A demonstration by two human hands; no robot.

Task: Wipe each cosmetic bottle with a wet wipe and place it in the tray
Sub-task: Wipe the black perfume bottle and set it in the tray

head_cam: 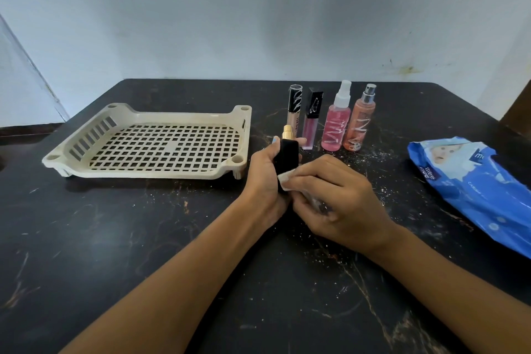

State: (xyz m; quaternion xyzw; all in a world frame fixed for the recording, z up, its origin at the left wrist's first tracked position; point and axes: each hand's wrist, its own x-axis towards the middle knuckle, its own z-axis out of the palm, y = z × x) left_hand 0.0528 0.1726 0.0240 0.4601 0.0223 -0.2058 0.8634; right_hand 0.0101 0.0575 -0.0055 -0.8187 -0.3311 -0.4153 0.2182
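Left hand [265, 172]: gripping the black bottle [285, 156] just right of centre, fingers curling round its body, fingertips showing past its far side.
Black bottle: standing upright in the left hand above the tabletop [143, 238], its gold spray top [286, 131] pointing toward 12 o'clock.
Right hand [336, 195]: sitting at 3 o'clock of the left hand and touching it, fingers clamping on the wet wipe [287, 179] and pressing it against the lower part of the black bottle.
Wet wipe: showing as a small white fold between the right hand's fingers and the bottle; the remainder is hidden under the hand.
Tray [57, 156]: lying at 9 o'clock of the hands, a cream slotted tray holding no bottles.
Row at 12 o'clock of the hands: a beige tube [294, 106], a mauve tube [311, 121], a pink spray bottle [336, 126] and an orange spray bottle [359, 123] are standing upright side by side, the beige one partly behind the gold top.
Wipes pack [474, 190]: lying flat at 3 o'clock, well apart from the hands, a blue packet running off the right edge.
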